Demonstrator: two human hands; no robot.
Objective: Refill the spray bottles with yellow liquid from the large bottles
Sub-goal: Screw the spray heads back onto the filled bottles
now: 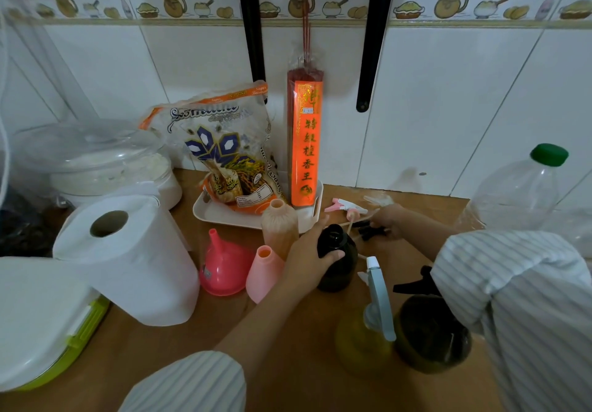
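Non-task items on wooden counter.
Paper towel roll (128,258) left; rice bag (221,152) and incense pack (306,142) on white tray (221,214).

Uncapped black spray bottle (338,259) (upright) beside two pink bottles (264,272)

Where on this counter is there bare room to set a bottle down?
Bare wood lies in front of the paper towel roll, left of the left forearm, and by the wall between the tray and the large clear bottle. Around the funnel it's crowded.

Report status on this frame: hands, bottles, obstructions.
Left hand grips open black bottle. Right hand on black spray head by pink-white one. Funnel upside down, unused. Two capped sprayers near; nothing blocking.
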